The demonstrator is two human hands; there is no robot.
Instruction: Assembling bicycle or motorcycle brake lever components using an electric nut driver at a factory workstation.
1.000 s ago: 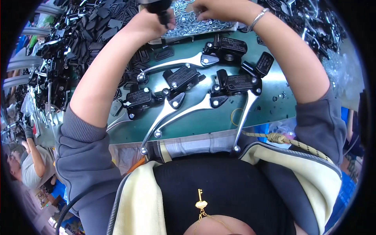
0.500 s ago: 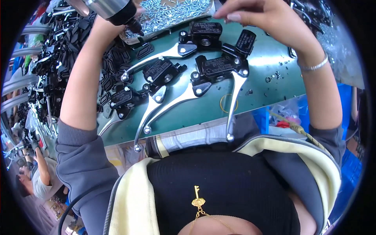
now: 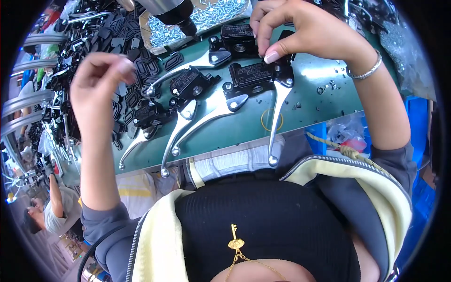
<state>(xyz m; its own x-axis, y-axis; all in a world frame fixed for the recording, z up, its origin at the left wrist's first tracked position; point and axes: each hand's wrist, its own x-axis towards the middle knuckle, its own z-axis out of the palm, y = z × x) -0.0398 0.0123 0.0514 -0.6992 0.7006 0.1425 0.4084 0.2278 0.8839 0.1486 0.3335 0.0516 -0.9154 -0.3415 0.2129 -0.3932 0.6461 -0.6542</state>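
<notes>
My left hand (image 3: 96,87) is raised at the left, near the pile of black flat plates (image 3: 136,70). Its fingers are curled toward the thumb; anything between them is too small to make out. Over the upper right of the green table, my right hand (image 3: 300,30) pinches with thumb and forefinger at a black brake lever assembly (image 3: 253,77); its fingers hide what they hold. Several such assemblies, each a black reservoir body with a silver lever, lie side by side, among them one at the middle (image 3: 190,84) and one at the left (image 3: 149,113).
A power screwdriver (image 3: 176,14) hangs tip-down at the top. Behind it stands a shallow tray (image 3: 197,40) of small silver screws. A yellow ring (image 3: 271,120) and scattered black bits lie on the table (image 3: 310,110). Another person (image 3: 51,207) is at the far left.
My left hand has moved away from the screwdriver, left and toward me. My right hand has come down and left onto the assembly. The screwdriver appears farther right and the view has shifted slightly.
</notes>
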